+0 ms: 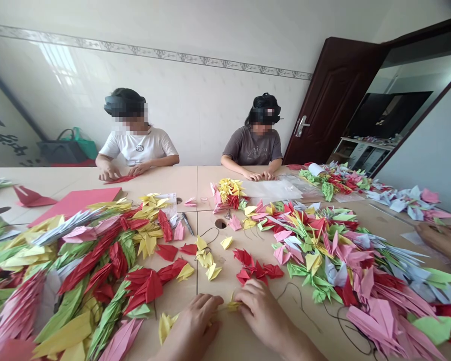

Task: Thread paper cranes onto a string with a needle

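Smooth tan table (pixel 173 180): left hand (pixel 193 326) & right hand (pixel 261 313) grip pinching small creased yellow paper fold (pixel 233 305).

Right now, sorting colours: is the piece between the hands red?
No, the folded paper piece pinched between the left hand and right hand is yellow.

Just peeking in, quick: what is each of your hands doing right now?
Left hand: fingers curled, pinching the small folded yellow paper piece.
Right hand: closed on the same piece from the other side.
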A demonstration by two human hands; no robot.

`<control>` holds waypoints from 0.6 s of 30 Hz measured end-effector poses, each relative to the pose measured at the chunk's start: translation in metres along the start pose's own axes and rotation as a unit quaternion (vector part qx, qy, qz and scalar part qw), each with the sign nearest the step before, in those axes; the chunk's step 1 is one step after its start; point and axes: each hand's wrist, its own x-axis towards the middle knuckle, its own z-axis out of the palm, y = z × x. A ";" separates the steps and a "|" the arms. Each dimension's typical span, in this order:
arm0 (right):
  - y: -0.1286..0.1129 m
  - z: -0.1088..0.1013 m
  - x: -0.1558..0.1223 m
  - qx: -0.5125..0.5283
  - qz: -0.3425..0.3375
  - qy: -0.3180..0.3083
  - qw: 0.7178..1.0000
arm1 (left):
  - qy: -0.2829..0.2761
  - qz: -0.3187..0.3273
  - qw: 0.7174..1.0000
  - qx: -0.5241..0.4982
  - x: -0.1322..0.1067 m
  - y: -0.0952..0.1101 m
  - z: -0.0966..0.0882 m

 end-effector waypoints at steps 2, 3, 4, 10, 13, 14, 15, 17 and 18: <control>0.004 -0.003 -0.002 0.000 0.008 0.002 1.000 | -0.003 0.003 1.000 0.006 -0.001 -0.001 -0.004; 0.006 -0.004 -0.003 -0.001 0.011 0.003 1.000 | -0.002 0.004 1.000 0.012 -0.002 -0.001 -0.007; 0.008 -0.005 -0.003 -0.002 0.014 0.004 1.000 | -0.001 0.002 1.000 0.017 -0.003 -0.002 -0.012; 0.008 -0.007 -0.007 -0.009 0.006 0.007 1.000 | -0.049 -0.047 0.997 0.040 -0.007 0.003 -0.038; -0.004 -0.003 -0.004 -0.008 -0.022 0.011 1.000 | -0.056 -0.055 0.996 0.039 -0.005 0.007 -0.040; -0.009 -0.002 -0.003 -0.010 -0.038 0.014 0.999 | -0.055 -0.051 0.997 0.035 -0.004 0.008 -0.038; -0.015 0.000 -0.001 -0.013 -0.054 0.016 0.998 | -0.053 -0.045 0.997 0.031 -0.003 0.008 -0.036; -0.024 0.003 0.004 -0.021 -0.086 0.018 0.996 | -0.050 -0.036 0.998 0.026 -0.003 0.008 -0.032; -0.027 0.005 0.006 -0.025 -0.097 0.017 0.995 | -0.047 -0.031 0.998 0.024 -0.003 0.007 -0.030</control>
